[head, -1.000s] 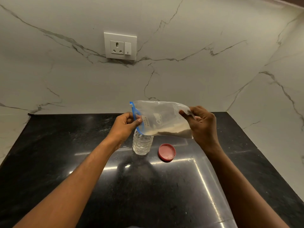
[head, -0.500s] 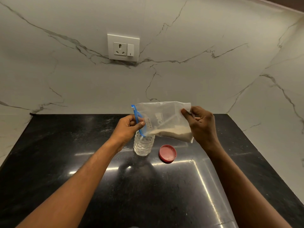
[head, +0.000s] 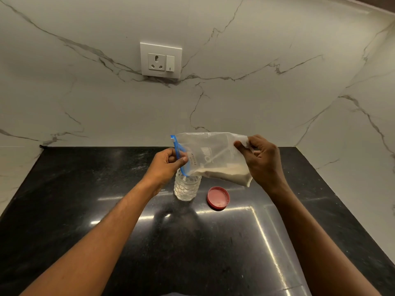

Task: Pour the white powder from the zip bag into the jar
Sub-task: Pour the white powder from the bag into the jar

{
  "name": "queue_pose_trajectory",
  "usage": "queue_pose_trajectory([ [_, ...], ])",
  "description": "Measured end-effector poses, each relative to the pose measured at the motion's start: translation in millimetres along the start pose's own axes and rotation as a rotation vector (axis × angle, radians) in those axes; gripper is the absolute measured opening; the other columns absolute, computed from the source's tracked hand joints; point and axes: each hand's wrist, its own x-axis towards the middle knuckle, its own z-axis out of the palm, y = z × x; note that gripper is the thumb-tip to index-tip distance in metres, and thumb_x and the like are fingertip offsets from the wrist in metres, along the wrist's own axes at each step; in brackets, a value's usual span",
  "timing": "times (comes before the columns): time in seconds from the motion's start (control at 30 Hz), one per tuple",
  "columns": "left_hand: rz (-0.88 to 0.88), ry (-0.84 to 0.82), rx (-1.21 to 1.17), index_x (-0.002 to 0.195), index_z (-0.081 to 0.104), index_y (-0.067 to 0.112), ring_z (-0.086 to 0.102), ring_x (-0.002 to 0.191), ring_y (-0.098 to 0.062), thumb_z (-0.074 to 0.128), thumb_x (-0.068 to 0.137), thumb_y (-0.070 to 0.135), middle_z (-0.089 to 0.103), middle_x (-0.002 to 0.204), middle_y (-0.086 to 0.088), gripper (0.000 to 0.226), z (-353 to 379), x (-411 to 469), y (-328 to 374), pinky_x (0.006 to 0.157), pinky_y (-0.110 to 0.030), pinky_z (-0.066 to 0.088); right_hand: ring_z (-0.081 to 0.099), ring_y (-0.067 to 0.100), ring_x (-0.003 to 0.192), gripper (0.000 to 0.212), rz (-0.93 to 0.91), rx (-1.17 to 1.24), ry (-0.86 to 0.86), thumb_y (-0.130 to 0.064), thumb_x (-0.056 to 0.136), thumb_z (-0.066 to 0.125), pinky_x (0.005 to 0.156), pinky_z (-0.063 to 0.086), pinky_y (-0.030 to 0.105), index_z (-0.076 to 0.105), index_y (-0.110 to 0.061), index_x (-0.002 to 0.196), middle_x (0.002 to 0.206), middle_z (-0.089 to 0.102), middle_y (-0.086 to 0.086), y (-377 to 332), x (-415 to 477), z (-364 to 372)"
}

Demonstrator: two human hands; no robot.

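Tipping the zip bag [head: 213,154] sideways over the jar [head: 187,187], powder about to go in.

My left hand [head: 165,166] is pinching the blue zip edge [head: 179,155] right at the mouth so I can aim that low corner into the jar opening, and my right hand [head: 261,161] is pinching the bag's far end up high so the white powder [head: 224,173] slides down toward the zip. Most of it sits along the bottom fold, so I reckon the pour has barely started. The jar stands on the black counter [head: 106,189] directly under the bag's mouth, with the red lid [head: 218,198] lying just beside it on the right, out of the way. Plenty of open counter all round, walls well back, so my elbows are free. The jar mouth is narrow though, spills look likely.
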Motion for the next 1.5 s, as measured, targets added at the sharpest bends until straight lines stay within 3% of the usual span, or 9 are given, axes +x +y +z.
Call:
queue_pose_trajectory([
  [0.2,-0.017,-0.002,0.001,0.113,0.071,0.020,0.075,0.108,-0.011,0.072,0.096,0.013,0.078,0.115,0.001,0.019,3,-1,-1,0.092,-0.029,0.061,0.058,0.013,0.070,0.022,-0.058,-0.044,0.017,-0.025,0.095,0.075,0.064,0.053,0.029,0.063,-0.019,0.078,0.076,0.059,-0.009,-1,2,0],
  [0.33,-0.029,-0.003,-0.005,0.112,0.072,0.018,0.074,0.109,-0.014,0.072,0.095,0.009,0.078,0.115,-0.001,0.018,1,-1,1,0.091,-0.029,0.062,0.059,0.025,0.071,0.027,-0.036,-0.046,-0.002,-0.025,0.096,0.074,0.065,0.050,0.035,0.067,-0.005,0.079,0.079,0.063,0.010,2,4,0],
  [0.47,-0.020,-0.014,-0.008,0.106,0.073,0.020,0.077,0.102,-0.009,0.072,0.095,0.007,0.081,0.105,0.004,0.017,1,-2,2,0.085,-0.024,0.063,0.052,0.001,0.066,0.028,-0.044,-0.040,-0.010,-0.021,0.096,0.074,0.061,0.041,0.011,0.059,-0.026,0.073,0.075,0.054,-0.010,3,3,-1],
  [0.53,-0.019,-0.014,-0.002,0.107,0.073,0.020,0.077,0.103,-0.010,0.072,0.094,0.006,0.081,0.107,0.003,0.019,0,-1,1,0.083,-0.024,0.063,0.052,-0.002,0.067,0.035,-0.077,-0.047,-0.006,-0.020,0.096,0.073,0.061,0.041,0.009,0.054,-0.036,0.072,0.075,0.051,-0.014,1,4,-1],
  [0.7,-0.018,-0.017,0.003,0.113,0.071,0.018,0.077,0.103,-0.009,0.075,0.092,0.002,0.080,0.109,0.002,0.026,1,-2,-1,0.082,-0.023,0.063,0.060,0.025,0.071,0.025,-0.150,-0.139,-0.031,-0.027,0.101,0.065,0.059,0.051,0.040,0.063,-0.008,0.084,0.079,0.061,0.005,8,8,1],
  [0.9,0.000,-0.062,0.026,0.124,0.069,0.021,0.075,0.108,-0.009,0.075,0.090,-0.001,0.077,0.120,0.003,0.041,-2,-3,2,0.085,-0.023,0.063,0.042,0.012,0.055,0.027,-0.309,-0.286,0.018,-0.028,0.103,0.060,0.053,0.033,0.020,0.043,-0.027,0.083,0.067,0.041,-0.013,4,6,3],
  [1.1,-0.001,-0.130,0.036,0.117,0.067,0.035,0.076,0.105,-0.006,0.070,0.093,-0.003,0.079,0.111,0.011,0.045,-5,-2,7,0.078,-0.019,0.061,0.055,0.020,0.055,0.029,-0.301,-0.292,0.027,-0.027,0.103,0.061,0.050,0.050,0.037,0.063,-0.005,0.084,0.066,0.054,-0.002,9,8,3],
  [1.27,-0.020,-0.155,0.055,0.121,0.066,0.033,0.077,0.102,-0.005,0.067,0.095,-0.003,0.080,0.105,0.019,0.045,-7,-1,10,0.077,-0.019,0.061,0.055,0.013,0.055,0.035,-0.355,-0.300,0.004,-0.034,0.103,0.056,0.054,0.045,0.023,0.067,-0.004,0.089,0.070,0.056,-0.007,8,10,1],
  [1.5,-0.009,-0.133,0.069,0.134,0.064,0.023,0.077,0.103,-0.007,0.069,0.095,-0.001,0.077,0.116,0.009,0.046,-6,-1,8,0.079,-0.022,0.063,0.055,0.007,0.057,0.032,-0.343,-0.303,-0.014,-0.033,0.103,0.055,0.060,0.038,0.007,0.067,-0.005,0.092,0.073,0.056,-0.010,9,12,0],
])
